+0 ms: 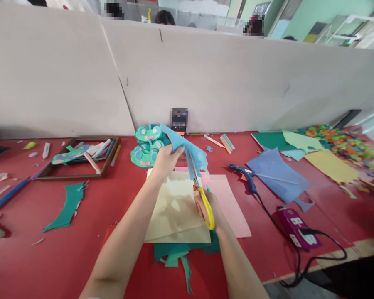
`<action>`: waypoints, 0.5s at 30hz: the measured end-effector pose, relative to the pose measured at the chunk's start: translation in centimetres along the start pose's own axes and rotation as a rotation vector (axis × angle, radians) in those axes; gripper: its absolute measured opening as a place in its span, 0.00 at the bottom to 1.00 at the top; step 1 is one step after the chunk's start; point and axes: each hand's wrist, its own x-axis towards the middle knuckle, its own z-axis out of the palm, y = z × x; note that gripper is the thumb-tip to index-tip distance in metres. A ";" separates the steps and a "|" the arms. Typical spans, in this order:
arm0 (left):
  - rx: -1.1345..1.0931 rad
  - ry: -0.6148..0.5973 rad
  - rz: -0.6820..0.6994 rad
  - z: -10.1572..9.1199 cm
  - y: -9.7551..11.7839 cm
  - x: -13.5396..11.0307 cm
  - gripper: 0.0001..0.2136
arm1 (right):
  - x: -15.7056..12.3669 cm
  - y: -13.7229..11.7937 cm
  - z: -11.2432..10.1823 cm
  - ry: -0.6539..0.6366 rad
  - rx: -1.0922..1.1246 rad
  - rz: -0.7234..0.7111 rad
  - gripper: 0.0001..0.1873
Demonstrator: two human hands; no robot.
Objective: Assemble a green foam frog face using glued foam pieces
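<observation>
Between finger and thumb, my left hand (166,161) grips a piece of blue craft sheet (197,157) with ragged edges. Yellow-handled scissors (207,207) are in my right hand (211,206), and their blades lie across the blue sheet. Below both hands are cream sheets (174,207) stacked on the table, with pink sheets (232,207) at their right and green scraps (174,255) poking out at the near side. Just beyond my left hand sit teal frog-like face cutouts (145,155).
A blue glue gun (244,174) and purple power strip (297,228) lie right, their cords hanging over the edge. Coloured sheets (279,176) and a scrap heap (339,143) are further right. Left is a wooden frame (71,176) holding pens. A phone (178,122) leans against the white partition (221,83).
</observation>
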 end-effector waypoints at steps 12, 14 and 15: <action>-0.051 0.049 -0.062 -0.9 0.3 0.3 0.09 | -0.3 0.4 -0.8 -0.113 0.016 -0.009 0.27; -0.074 0.041 -0.094 -1.2 0.7 0.3 0.08 | -1.0 0.8 -1.8 -0.214 0.051 0.048 0.26; -0.083 0.037 -0.105 -1.4 0.8 0.3 0.07 | -1.4 1.0 -2.4 -0.238 0.055 0.010 0.26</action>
